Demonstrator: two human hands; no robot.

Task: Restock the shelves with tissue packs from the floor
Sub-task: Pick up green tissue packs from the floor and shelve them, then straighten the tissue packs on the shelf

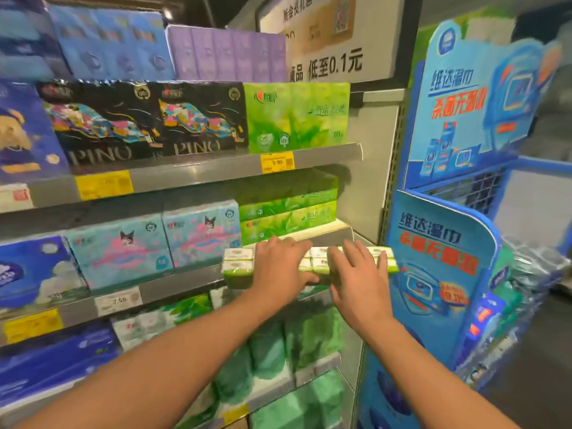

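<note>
A long green-and-white tissue pack (238, 263) lies across the front edge of the middle shelf (185, 281), at its right end, in front of two stacked green packs (288, 212). My left hand (280, 269) grips the pack near its middle, fingers over the top and thumb along the front. To the right, my right hand (356, 275) rests on the same pack with fingers straight and spread. The pack's right end (382, 255) sticks out past the shelf's side.
Blue cartoon-print packs (201, 230) sit left of the green stack. The upper shelf (216, 171) holds black PINO packs and a green pack (297, 116). Green packs fill the lower shelves (297, 342). A blue display stand (439, 258) is close on the right.
</note>
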